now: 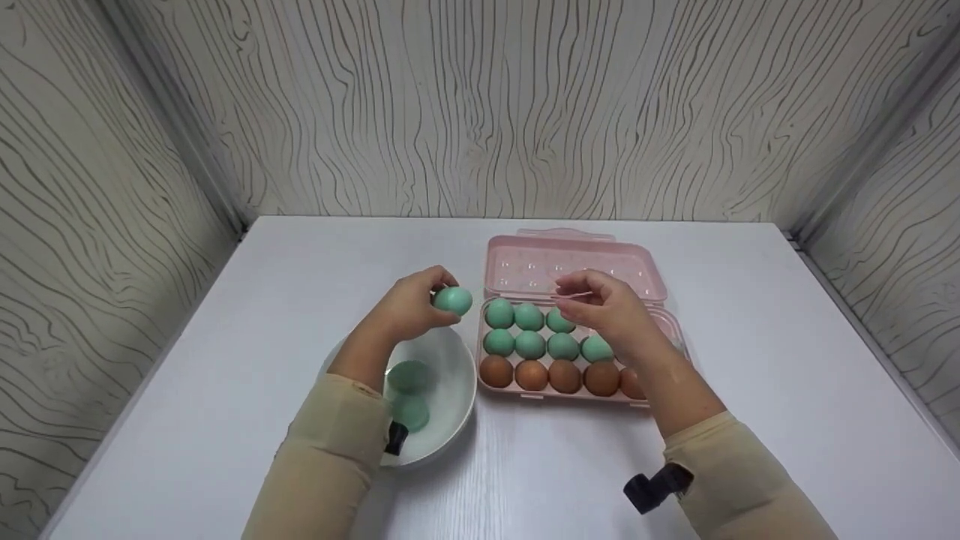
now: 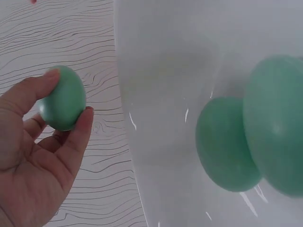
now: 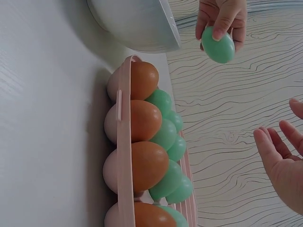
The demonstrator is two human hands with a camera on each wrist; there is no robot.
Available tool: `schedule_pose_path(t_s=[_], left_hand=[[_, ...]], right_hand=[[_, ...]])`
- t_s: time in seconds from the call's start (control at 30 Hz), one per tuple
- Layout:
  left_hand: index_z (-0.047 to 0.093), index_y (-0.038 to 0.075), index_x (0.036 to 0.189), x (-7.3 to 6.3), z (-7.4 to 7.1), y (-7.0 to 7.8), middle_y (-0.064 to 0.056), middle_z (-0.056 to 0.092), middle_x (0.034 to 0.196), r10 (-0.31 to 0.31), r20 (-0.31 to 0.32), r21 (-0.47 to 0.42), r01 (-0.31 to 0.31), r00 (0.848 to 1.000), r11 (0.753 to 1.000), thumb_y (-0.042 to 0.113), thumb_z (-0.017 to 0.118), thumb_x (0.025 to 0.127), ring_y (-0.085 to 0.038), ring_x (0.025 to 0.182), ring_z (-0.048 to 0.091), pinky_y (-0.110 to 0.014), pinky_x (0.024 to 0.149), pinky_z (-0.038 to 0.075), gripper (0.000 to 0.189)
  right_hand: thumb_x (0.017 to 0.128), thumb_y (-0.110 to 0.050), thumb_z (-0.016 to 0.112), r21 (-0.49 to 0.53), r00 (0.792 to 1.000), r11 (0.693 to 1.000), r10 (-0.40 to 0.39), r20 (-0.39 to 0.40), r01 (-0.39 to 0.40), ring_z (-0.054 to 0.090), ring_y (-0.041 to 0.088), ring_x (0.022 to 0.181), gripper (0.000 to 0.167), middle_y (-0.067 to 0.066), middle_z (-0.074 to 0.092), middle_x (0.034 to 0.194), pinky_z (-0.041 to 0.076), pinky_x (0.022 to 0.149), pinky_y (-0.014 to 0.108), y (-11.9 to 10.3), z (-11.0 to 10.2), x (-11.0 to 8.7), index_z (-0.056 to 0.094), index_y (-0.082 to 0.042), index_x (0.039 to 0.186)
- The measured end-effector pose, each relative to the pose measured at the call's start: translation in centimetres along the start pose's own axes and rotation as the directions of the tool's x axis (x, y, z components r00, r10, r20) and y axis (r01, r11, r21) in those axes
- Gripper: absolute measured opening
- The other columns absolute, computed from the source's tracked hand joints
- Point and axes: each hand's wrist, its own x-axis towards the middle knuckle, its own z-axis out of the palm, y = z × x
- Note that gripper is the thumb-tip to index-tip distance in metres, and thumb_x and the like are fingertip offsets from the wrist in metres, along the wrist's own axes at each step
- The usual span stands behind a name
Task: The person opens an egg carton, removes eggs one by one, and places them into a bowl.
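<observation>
My left hand point(image 1: 405, 307) pinches a pale green egg point(image 1: 453, 301) between thumb and fingers, above the far rim of a white bowl point(image 1: 452, 390). In the left wrist view that green egg point(image 2: 66, 100) is clear of the bowl's wall. Two more green eggs point(image 2: 225, 146) lie inside the bowl. A pink egg carton point(image 1: 646, 283) stands open to the right, with a front row of brown eggs point(image 1: 564, 375) and green eggs point(image 1: 530, 344) in the rows behind. Over the carton hovers my right hand point(image 1: 615, 311), fingers apart from the thumb and holding nothing; it hides part of the carton's right side.
Bowl and carton stand side by side on a white table point(image 1: 750, 337). Wood-patterned panels point(image 1: 480, 112) close off the back and both sides. A small black camera point(image 1: 657, 487) sits on the right sleeve.
</observation>
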Motion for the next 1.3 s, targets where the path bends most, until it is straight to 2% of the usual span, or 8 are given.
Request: schedule_pose_path(t_s=[0.2,0.4,0.57,0.73,0.9,1.07,1.2,1.3], left_hand=[[0.057,0.02,0.103,-0.2,-0.1,-1.1,-0.001,0.057,0.108,-0.021,0.068,0.073,0.016,0.997,0.997,0.018,0.077,0.073,-0.019,0.098,0.054,-0.039,0.088,0.045,0.037],[0.059,0.018,0.099,-0.8,-0.3,-1.7,-0.001,0.059,0.1,-0.056,0.138,0.123,0.039,0.989,0.992,0.016,0.077,0.071,-0.02,0.091,0.055,-0.039,0.086,0.047,0.033],[0.06,0.016,0.096,-1.0,-0.1,-2.1,0.0,0.06,0.094,-0.086,0.219,0.204,0.041,0.972,0.978,0.015,0.076,0.072,-0.018,0.088,0.055,-0.037,0.085,0.046,0.029],[0.062,0.015,0.099,-1.1,0.3,-2.1,0.001,0.059,0.095,-0.119,0.251,0.266,0.05,0.961,0.963,0.015,0.075,0.072,-0.018,0.088,0.055,-0.038,0.084,0.047,0.03],[0.062,0.017,0.103,-1.1,0.7,-1.9,0.002,0.058,0.096,-0.185,0.303,0.304,0.089,0.935,0.948,0.015,0.073,0.075,-0.02,0.087,0.054,-0.039,0.08,0.047,0.031],[0.065,0.02,0.098,-1.2,0.9,-1.9,0.004,0.058,0.092,-0.195,0.326,0.341,0.077,0.925,0.937,0.01,0.073,0.073,-0.02,0.086,0.053,-0.036,0.076,0.047,0.028],[0.066,0.02,0.091,-1.4,1.1,-1.9,0.004,0.058,0.086,-0.183,0.326,0.388,0.046,0.928,0.921,0.004,0.073,0.069,-0.019,0.082,0.051,-0.032,0.069,0.045,0.029],[0.067,0.019,0.087,-1.6,1.4,-1.9,0.003,0.057,0.083,-0.197,0.317,0.414,0.052,0.928,0.909,0.0,0.072,0.066,-0.02,0.078,0.05,-0.031,0.062,0.043,0.029]], right_hand=[[0.081,-0.03,0.068,-0.005,0.998,0.998,0.057,-0.017,-0.057,0.053,0.023,0.1,0.041,0.012,0.053,0.113,0.049,0.082,0.027,0.2,-0.2,0.1,0.056,-0.007,0.113],[0.083,-0.027,0.067,0.041,0.998,0.997,0.068,-0.007,-0.068,0.052,0.024,0.105,0.042,0.015,0.05,0.118,0.048,0.087,0.033,0.2,-0.2,0.0,0.054,-0.006,0.117],[0.083,-0.027,0.067,0.055,0.998,0.996,0.065,0.002,-0.065,0.052,0.025,0.106,0.044,0.017,0.049,0.118,0.048,0.087,0.034,0.3,-0.3,0.1,0.053,-0.003,0.117],[0.083,-0.028,0.067,0.06,0.998,0.997,0.055,0.01,-0.056,0.053,0.025,0.106,0.045,0.015,0.05,0.116,0.048,0.087,0.035,0.4,-0.2,0.1,0.053,-0.002,0.117],[0.084,-0.027,0.066,0.076,0.998,0.996,0.053,0.016,-0.054,0.053,0.024,0.104,0.044,0.014,0.05,0.114,0.047,0.087,0.038,0.2,-0.2,0.2,0.052,-0.002,0.118],[0.085,-0.024,0.065,0.094,0.999,0.994,0.048,0.02,-0.05,0.052,0.024,0.103,0.043,0.018,0.048,0.115,0.047,0.088,0.041,0.3,-0.1,0.3,0.051,0.001,0.118],[0.086,-0.021,0.063,0.093,0.999,0.995,0.04,0.023,-0.042,0.052,0.025,0.103,0.041,0.022,0.047,0.116,0.048,0.087,0.039,0.4,-0.2,0.4,0.051,0.003,0.118],[0.088,-0.019,0.061,0.081,0.999,0.996,0.036,0.024,-0.038,0.053,0.024,0.102,0.038,0.022,0.047,0.116,0.048,0.086,0.038,0.4,-0.2,0.4,0.051,0.002,0.118]])
